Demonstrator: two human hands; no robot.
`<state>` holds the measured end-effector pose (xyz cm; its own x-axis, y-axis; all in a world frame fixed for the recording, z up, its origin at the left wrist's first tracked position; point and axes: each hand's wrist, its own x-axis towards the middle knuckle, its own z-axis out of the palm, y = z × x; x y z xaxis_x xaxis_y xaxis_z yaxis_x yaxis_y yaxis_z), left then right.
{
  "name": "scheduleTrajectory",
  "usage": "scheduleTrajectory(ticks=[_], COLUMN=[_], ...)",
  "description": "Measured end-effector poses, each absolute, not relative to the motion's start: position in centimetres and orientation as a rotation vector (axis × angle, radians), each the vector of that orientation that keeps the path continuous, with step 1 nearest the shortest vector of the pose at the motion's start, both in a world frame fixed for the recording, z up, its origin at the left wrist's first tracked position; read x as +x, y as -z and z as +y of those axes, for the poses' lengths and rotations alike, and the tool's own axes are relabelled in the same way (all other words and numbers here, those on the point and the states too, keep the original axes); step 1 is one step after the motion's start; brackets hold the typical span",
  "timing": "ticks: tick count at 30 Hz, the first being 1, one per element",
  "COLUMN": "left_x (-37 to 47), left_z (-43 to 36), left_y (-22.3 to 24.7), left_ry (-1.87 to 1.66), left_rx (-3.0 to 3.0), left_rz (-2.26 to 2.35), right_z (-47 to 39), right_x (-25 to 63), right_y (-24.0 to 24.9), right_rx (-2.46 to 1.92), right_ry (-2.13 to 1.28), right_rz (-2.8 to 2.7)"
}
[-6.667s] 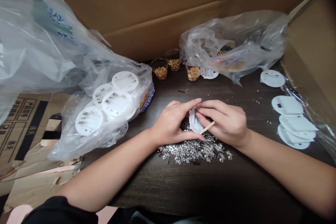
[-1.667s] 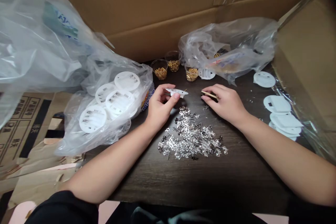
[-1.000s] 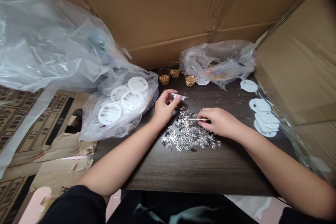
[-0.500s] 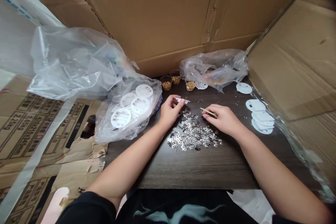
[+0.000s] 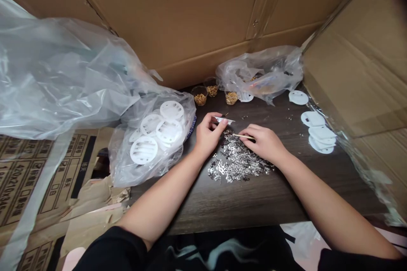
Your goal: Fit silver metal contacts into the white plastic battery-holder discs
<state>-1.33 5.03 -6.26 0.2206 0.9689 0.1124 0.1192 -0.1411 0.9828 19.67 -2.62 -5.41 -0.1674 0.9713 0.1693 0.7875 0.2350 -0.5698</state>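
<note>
My left hand point(image 5: 210, 133) is closed on a white plastic disc point(image 5: 225, 120), held tilted nearly edge-on between thumb and fingers. Pinched in my right hand point(image 5: 262, 142) is a thin pale stick point(image 5: 243, 136), its tip pointing left over the metal pieces. Below and between both hands spreads a heap of small silvery metal pieces point(image 5: 240, 161) on the dark table. A thin dark-gold piece shows just behind the disc, too small to make out.
At left a clear plastic bag point(image 5: 116, 156) holds several white round discs point(image 5: 143, 150). Small cups of gold-coloured parts point(image 5: 200, 99) stand at the back, beside another plastic bag point(image 5: 260, 74). More white discs point(image 5: 321, 137) lie stacked at right. Cardboard walls point(image 5: 178, 17) surround the table.
My right hand has moved left with the stick, whose tip is now over the metal pieces close to my left hand. The disc stays in my left hand; the view has shifted slightly.
</note>
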Motion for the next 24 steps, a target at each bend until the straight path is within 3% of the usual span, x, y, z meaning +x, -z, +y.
scheduleTrajectory(ticks=[8, 14, 24], left_x=[-1.1, -1.1, -1.3], left_z=[4.9, 4.2, 3.2], left_y=[6.1, 5.7, 5.8], left_ry=[-1.087, -1.103, -1.052], left_rx=[1.497, 1.654, 1.997], left_rz=[1.035, 0.876, 0.658], right_z=[-3.0, -4.7, -6.1], right_x=[20.1, 19.9, 19.6], right_y=[5.3, 4.8, 2.4], right_rx=[-1.495, -1.468, -1.291], right_ry=[-0.451, -0.634, -0.466], right_rz=[-1.803, -1.416, -1.505])
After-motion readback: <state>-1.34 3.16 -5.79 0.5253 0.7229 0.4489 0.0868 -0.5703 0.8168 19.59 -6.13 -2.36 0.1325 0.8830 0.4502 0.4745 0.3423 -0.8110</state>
